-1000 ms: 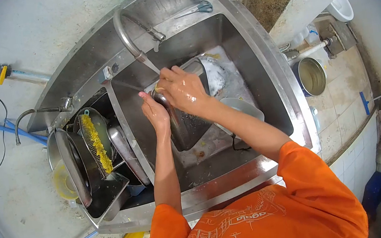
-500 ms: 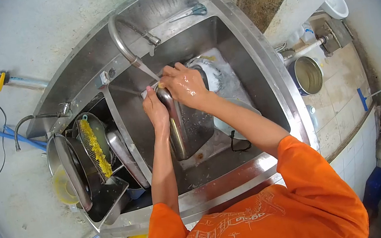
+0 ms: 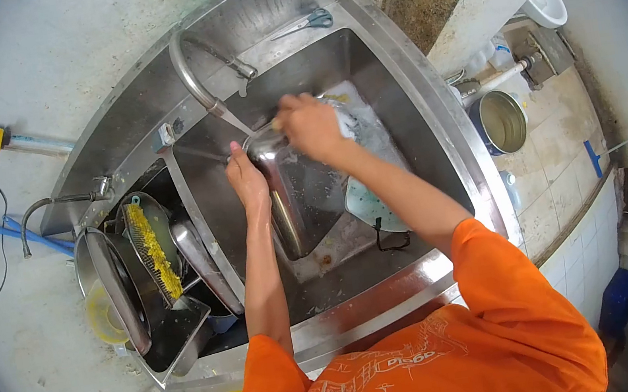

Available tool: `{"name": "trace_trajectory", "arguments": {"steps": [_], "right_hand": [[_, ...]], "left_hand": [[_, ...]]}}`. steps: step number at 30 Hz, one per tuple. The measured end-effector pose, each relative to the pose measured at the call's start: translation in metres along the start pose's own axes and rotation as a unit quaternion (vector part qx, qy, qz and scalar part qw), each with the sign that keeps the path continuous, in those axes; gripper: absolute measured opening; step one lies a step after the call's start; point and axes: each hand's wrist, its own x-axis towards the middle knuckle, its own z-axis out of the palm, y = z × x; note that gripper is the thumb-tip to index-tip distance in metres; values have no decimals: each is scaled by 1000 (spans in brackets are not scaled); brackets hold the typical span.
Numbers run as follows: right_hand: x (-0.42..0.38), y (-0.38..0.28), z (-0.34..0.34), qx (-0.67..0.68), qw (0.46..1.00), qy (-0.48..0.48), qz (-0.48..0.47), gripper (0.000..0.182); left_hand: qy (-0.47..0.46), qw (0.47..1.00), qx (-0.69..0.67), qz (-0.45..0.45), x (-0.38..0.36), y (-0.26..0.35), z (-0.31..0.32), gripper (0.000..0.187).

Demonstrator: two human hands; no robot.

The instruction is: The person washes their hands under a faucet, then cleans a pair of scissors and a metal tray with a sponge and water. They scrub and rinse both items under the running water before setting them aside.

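Stainless steel tray, deep rectangular one, stands tilted in the right basin of the sink, under the faucet spout. My left hand is clamped on the tray's left rim, at 9 o'clock of the tray, fingers wrapped over the edge. My right hand sits at the tray's top rim, about 1 o'clock; it's blurred, looks curled around something at the rim, can't tell what it grips or how tight. Hands are apart, one each side of the tray's upper end. Foam lies on the basin floor at 2 o'clock of the tray, just beside my right hand. A perforated pale plate lies at 4 o'clock of the tray, touching it, partly under my right forearm. A dark loop of cord or band lies at 5 o'clock on the basin floor. Scissors lie on the sink's back ledge at 12 o'clock. Left basin, at 9 o'clock, is stacked with metal pans and a rack holding yellow stuff. An open tin can stands on the tiled floor at 3 o'clock, outside the sink.
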Motion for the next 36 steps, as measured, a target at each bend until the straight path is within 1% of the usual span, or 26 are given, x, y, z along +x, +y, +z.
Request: {"name": "trace_trajectory", "arguments": {"steps": [1, 3, 4, 6, 7, 8, 9, 10, 11, 12, 14, 16, 18, 19, 21, 23, 25, 27, 28, 29, 30, 31, 33, 34, 35, 36], "right_hand": [[0, 11, 2, 1, 1000, 1, -1, 7], [-1, 25, -4, 69, 995, -21, 67, 10], [-4, 28, -5, 77, 991, -37, 107, 13], [-4, 24, -11, 83, 990, -14, 110, 12], [-3, 21, -12, 92, 990, 11, 111, 11], [-2, 13, -13, 91, 989, 12, 114, 11], [-1, 3, -12, 78, 994, 35, 75, 9], [1, -6, -12, 64, 996, 57, 35, 7], [4, -13, -13, 64, 996, 58, 38, 7], [7, -20, -15, 55, 996, 64, 13, 5], [8, -21, -17, 62, 996, 63, -17, 3], [6, -9, -14, 36, 998, 47, -12, 3], [1, 5, -12, 2, 1000, 24, 15, 7], [-1, 8, -7, 1, 1000, 24, 13, 7], [-2, 8, -7, -31, 998, -9, 51, 9], [-2, -12, -1, 5, 999, 7, 42, 9], [3, -36, -4, 41, 997, 61, -21, 6], [3, -35, -4, 42, 996, 73, -36, 5], [5, -29, -6, 54, 995, 68, -42, 6], [4, -24, -8, 67, 995, 62, -45, 6], [2, -19, -5, 59, 996, 51, -35, 5], [1, -12, -5, 55, 996, 51, -37, 5], [-7, 5, 1, -6, 1000, 16, -17, 5], [-9, 17, 7, -23, 999, -11, 42, 8], [-8, 14, 5, -21, 999, -11, 41, 8], [-8, 11, 3, -2, 999, -20, 49, 9]], "left_hand": [[-5, 1000, 4, 1, 4, -4, 0, 55], [-15, 1000, 16, 21, 9, 1, 6, 53], [-34, 999, -24, 4, 15, 3, 9, 52], [-59, 994, -92, -23, 20, 11, 18, 51], [-62, 994, -91, -22, 20, 15, 21, 51], [-45, 997, -51, -41, 20, 20, 24, 52], [-29, 998, -10, -60, 20, 21, 26, 53], [-32, 998, -8, -60, 20, 22, 27, 53], [-56, 998, -6, -35, 20, 23, 26, 54], [-81, 997, -3, -10, 20, 23, 25, 55], [-60, 998, 14, 4, 18, 24, 23, 56], [-32, 999, 26, 20, 17, 24, 17, 57], [-27, 1000, 8, 9, 15, 18, 15, 51], [-25, 1000, 6, 9, 15, 14, 14, 51], [-48, 997, 53, 31, 13, 12, 16, 51], [-62, 996, 55, 13, 20, 8, 21, 53], [-73, 995, 63, -2, 20, 8, 22, 54], [-30, 998, -47, -9, 16, 14, 21, 55], [-25, 998, -48, -8, 16, 11, 16, 55], [-43, 999, -2, -7, 14, 8, 10, 51], [-61, 997, 40, -5, 14, 6, 8, 49], [-62, 997, 35, -4, 12, 3, 7, 49], [-35, 998, 15, -57, 6, 11, 3, 47], [-27, 998, -33, -35, 9, -2, 1, 47], [-26, 999, -31, -35, 10, 1, -2, 47], [-36, 998, 46, -29, 11, 4, -4, 47]]}}
